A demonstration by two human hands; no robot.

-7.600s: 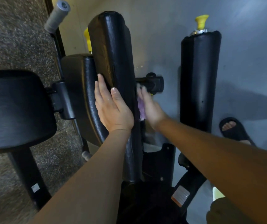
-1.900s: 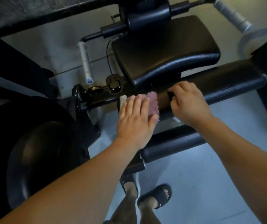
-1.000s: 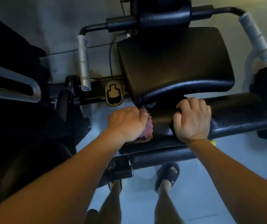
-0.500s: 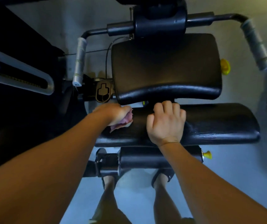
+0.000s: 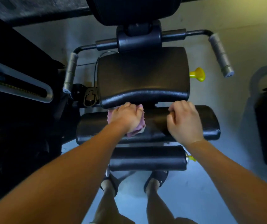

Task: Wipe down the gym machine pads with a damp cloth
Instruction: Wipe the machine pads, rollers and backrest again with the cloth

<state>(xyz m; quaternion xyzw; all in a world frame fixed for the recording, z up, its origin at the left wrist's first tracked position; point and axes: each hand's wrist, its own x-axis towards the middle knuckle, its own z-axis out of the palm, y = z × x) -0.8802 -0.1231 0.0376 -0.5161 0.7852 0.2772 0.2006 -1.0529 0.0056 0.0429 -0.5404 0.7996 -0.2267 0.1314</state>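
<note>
- A person's left hand presses a pink cloth onto the long black roller pad, fingers curled over the fabric so that only its frayed edges show around the knuckles.
- The right hand sits on the same pad well to the right of the cloth, fingers folded into a loose fist over the far edge; it holds nothing but the pad.
- Just beyond both hands lies the wide seat pad, its front lip nearly touching the left hand's knuckles. A wipe that runs deep into this narrow gap could snag the cloth or pinch fingers.
- If the roller pad can swing on its arm, it may turn once the bracing hand eases, and the cloth would skid instead of scrubbing.
- A lower roller pad sits nearer the body, above two sandalled feet; drips from an over-wet cloth could leave the smooth floor slick underfoot.
- Grey grip handles, a yellow adjustment knob and a thin cable flank the seat; a trailing cloth corner could catch on them.
- Light is dim, so missed patches on the black vinyl would be hard to spot.
</note>
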